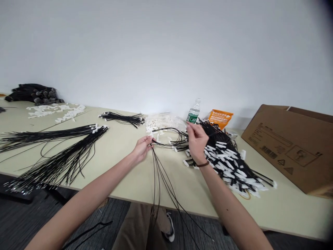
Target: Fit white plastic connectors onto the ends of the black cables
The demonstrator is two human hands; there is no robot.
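Black cables (170,181) hang from my left hand (144,147), whose fingers are closed round them near the middle of the table. Part of the bunch drops over the table's front edge. Other black cables (179,133) loop rightward from the left fingers and pass behind my right hand. My right hand (197,140) is raised with curled fingers, and whatever it may hold is hidden. Just beside it lies a big heap of black cables with white plastic connectors (229,166).
Cable bundles (65,149) lie at left, and a shorter bundle (122,118) behind. White connectors (56,110) are scattered at the back left. A plastic bag (166,121), water bottle (194,111) and orange packet (221,118) stand near the wall. A cardboard box (288,149) sits at right.
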